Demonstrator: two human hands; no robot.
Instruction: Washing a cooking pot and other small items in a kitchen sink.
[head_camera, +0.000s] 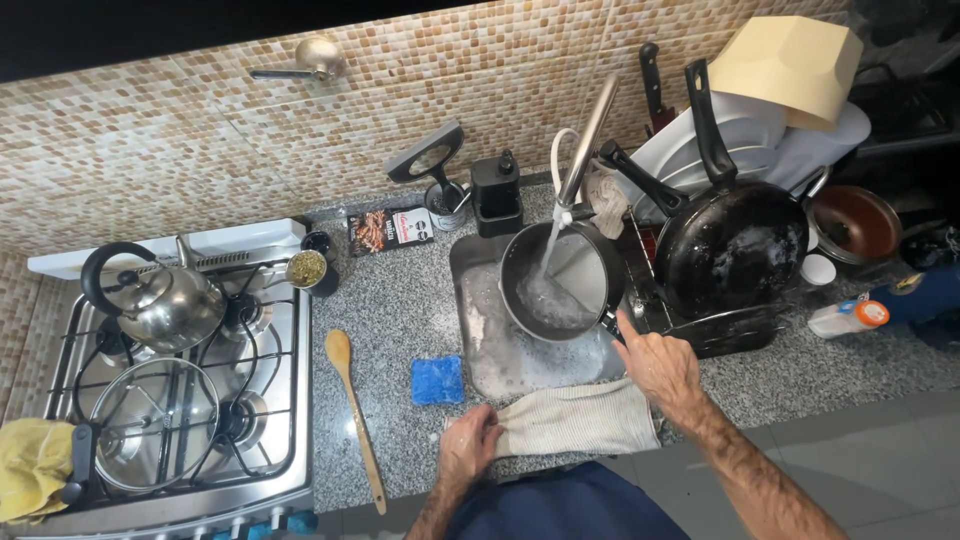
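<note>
A dark pot (560, 285) sat tilted in the small metal sink (475, 330), and water ran into it from the tap (585, 140). The right hand (655, 365) held the pot's handle at the sink's right edge, with the fingers curled around it and 1 finger pointing up along it. The left hand (468, 448) pinched the left end of a pale cloth (580, 420) that lay over the front edge of the counter, just below the sink.

A blue sponge (438, 380) lay on the grey counter (400, 320), just left of the sink. A wooden spoon (355, 415) lay further left. A black frying pan (735, 250) stood in the dish rack (720, 335) on the right, with white plates (740, 135) behind it. On the stove (180, 400) at the far left sat 1 shiny kettle (165, 300) and 1 pot with a glass lid (150, 425). A yellow cloth (30, 470) hung at the stove's corner.
</note>
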